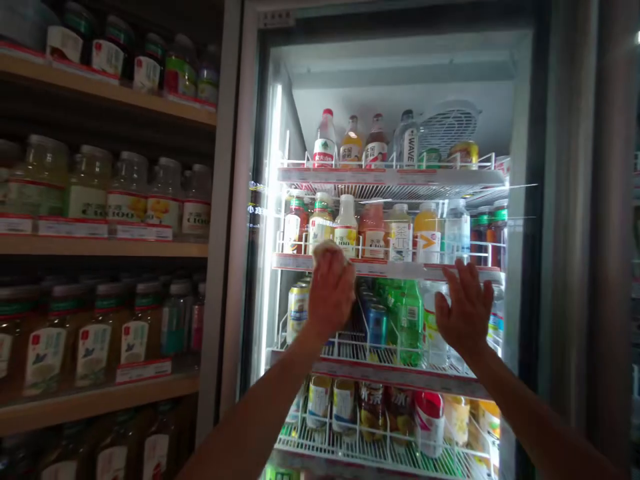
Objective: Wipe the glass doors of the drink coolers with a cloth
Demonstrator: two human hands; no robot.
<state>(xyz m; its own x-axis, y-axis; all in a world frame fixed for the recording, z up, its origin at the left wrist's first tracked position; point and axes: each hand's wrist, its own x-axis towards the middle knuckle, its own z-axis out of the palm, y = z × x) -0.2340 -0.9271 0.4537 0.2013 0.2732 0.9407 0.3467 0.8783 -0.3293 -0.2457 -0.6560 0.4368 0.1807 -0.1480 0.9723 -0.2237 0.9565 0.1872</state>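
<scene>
My left hand [331, 293] is closed on a pale cloth [326, 248], raised in front of the lit drinks fridge. Part of the cloth shows above the fingers; the rest is hidden under the hand. My right hand [465, 310] is up on the other side, its fingers spread and nothing in it. Both hands are at the fridge's glass door [400, 87], which looks closed and carries faint reflections. Whether the right palm touches the glass I cannot tell. Behind the hands stand a white-capped bottle [346, 223] and green bottles [411, 313].
Inside the fridge, wire shelves [390, 175] hold several rows of bottles and cans. To the left, wooden shelves [100, 247] carry many bottled drinks with price strips. A metal frame post [227, 200] separates them from the fridge.
</scene>
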